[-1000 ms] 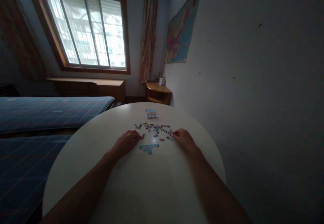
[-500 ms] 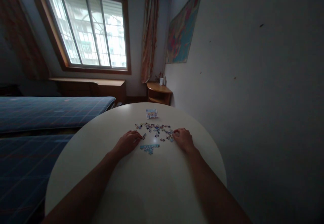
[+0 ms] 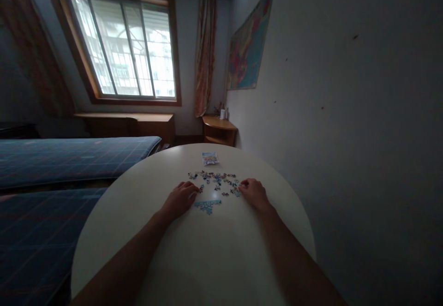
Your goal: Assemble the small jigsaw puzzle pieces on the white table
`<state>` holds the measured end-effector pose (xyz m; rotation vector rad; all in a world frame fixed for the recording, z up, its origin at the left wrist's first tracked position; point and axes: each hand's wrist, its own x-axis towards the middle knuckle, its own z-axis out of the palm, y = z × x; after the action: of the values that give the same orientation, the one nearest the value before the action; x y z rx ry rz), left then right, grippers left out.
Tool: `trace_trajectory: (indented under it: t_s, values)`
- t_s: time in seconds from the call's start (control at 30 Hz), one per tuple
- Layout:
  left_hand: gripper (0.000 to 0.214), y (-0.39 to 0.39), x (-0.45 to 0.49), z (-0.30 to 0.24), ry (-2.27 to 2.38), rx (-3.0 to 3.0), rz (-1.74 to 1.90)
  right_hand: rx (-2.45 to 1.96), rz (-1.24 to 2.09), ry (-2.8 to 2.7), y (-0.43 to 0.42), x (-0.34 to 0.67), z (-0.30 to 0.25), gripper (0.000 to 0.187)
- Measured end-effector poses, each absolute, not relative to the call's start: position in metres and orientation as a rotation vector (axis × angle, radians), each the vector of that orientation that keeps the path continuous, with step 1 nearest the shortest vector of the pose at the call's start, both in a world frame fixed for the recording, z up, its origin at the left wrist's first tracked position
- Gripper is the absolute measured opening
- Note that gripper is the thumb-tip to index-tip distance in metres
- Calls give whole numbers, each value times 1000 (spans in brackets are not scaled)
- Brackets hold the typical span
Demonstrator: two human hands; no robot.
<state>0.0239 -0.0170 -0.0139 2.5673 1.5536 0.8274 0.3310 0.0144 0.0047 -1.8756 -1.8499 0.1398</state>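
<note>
Loose jigsaw puzzle pieces (image 3: 216, 177) lie scattered on the round white table (image 3: 211, 260). Nearer to me is a joined blue section of puzzle (image 3: 207, 205) with a straight far edge and a jagged near side. My left hand (image 3: 182, 197) rests on the tabletop left of it, open, fingers loosely bent, fingertips beside a small group of pieces (image 3: 201, 189). At the right end of the scattered pieces is my right hand (image 3: 254, 193), its thumb and fingertips pinched together. Whatever lies between those fingertips is too small to make out.
A small picture packet (image 3: 210, 159) lies beyond the pieces. A plaid mattress (image 3: 79, 158) stands left of the table and a wall (image 3: 346, 158) rises at the right. Behind are a corner shelf (image 3: 219, 122), a long desk (image 3: 152, 119) and a window (image 3: 128, 52).
The view has shifted a little, so everything sits slightly further right and lower. My right fingertips have drawn together at the edge of the pieces. My left hand stays beside its small group.
</note>
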Motion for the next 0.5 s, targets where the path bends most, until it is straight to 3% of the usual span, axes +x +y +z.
trace_trajectory:
  t_s: [0.5]
  values:
    - [23,-23,28,-6,1578,2540,788,-1954,133,-1785,14,331,5,28]
